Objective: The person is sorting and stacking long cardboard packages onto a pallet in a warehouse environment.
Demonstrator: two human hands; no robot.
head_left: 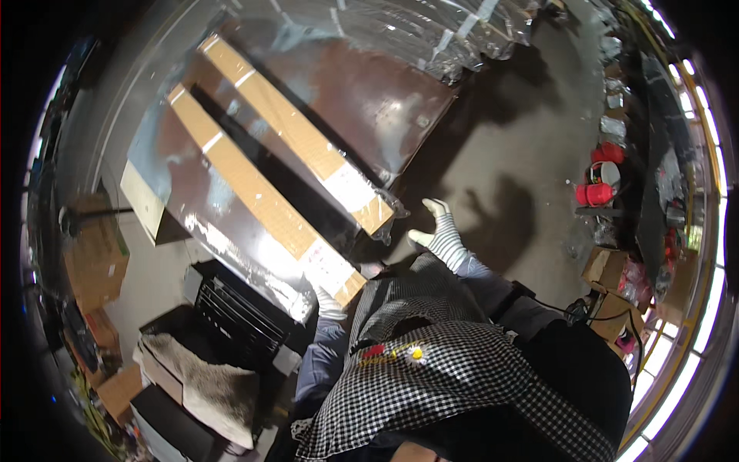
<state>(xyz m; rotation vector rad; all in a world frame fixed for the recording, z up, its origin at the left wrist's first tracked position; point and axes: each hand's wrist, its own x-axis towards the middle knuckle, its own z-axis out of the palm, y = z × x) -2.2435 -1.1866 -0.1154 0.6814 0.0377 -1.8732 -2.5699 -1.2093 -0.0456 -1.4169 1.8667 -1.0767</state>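
Observation:
Two long, narrow brown cartons lie side by side at a slant on a worn, dark reddish table [339,100]. Each has white bands and a white label near its close end. My left hand [329,305], in a pale work glove, is at the close end of the left carton [262,204], against its side. Its fingers are mostly hidden, so its grip does not show. My right hand [444,237], in a striped white glove, is off the table's edge. Its thumb and fingers are apart, holding nothing, just right of the plastic-wrapped end of the right carton [296,138].
A black slatted crate [239,316] and a seat with a grey fleecy cover [204,377] stand at left. Brown boxes [96,262] line the far left. Clear plastic wrapping [408,35] covers goods beyond the table. Red containers [594,192] and small boxes stand along the right.

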